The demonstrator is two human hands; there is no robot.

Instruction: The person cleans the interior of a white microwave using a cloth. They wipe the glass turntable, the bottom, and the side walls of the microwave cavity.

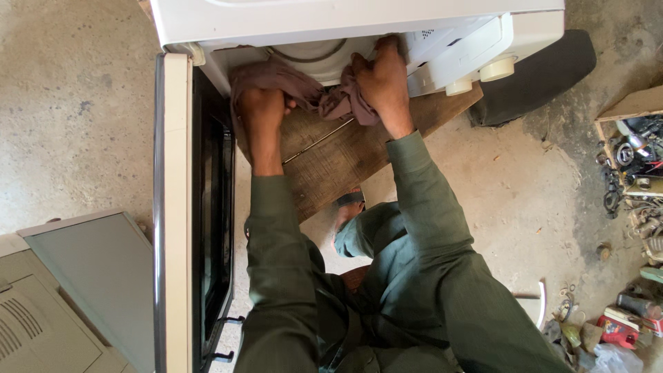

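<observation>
Head view looks straight down on my two hands at the front of a white appliance. My right hand (382, 76) is closed in a fist around one end of a brownish-mauve cloth (304, 90), pressing it up against the pale inside edge of the appliance opening. My left hand (261, 110) is closed too, gripping the other end of the same cloth lower down, knuckles up; the cloth stretches between my fists in a bunched band. Below my hands lies a worn wooden board (345, 152) that carries the appliance, with a thin metal rod (319, 141) lying slantwise across it, just under the cloth.

Both my sleeves are dark green, and my knees and one foot in a sandal (349, 207) show beneath the board, on the concrete floor (76, 110).

To my left the appliance door (197, 221) stands swung open, white-framed with a dark glass panel. On the appliance front (359, 21), to the right of my right hand, sit two cream round knobs (480, 76). A grey box-like casing (76, 290) lies at the lower left. At the far right, a wooden crate (632, 148) holds what seem to be metal parts and cables, though they are too small to name surely, and scraps are scattered on the floor below it.
</observation>
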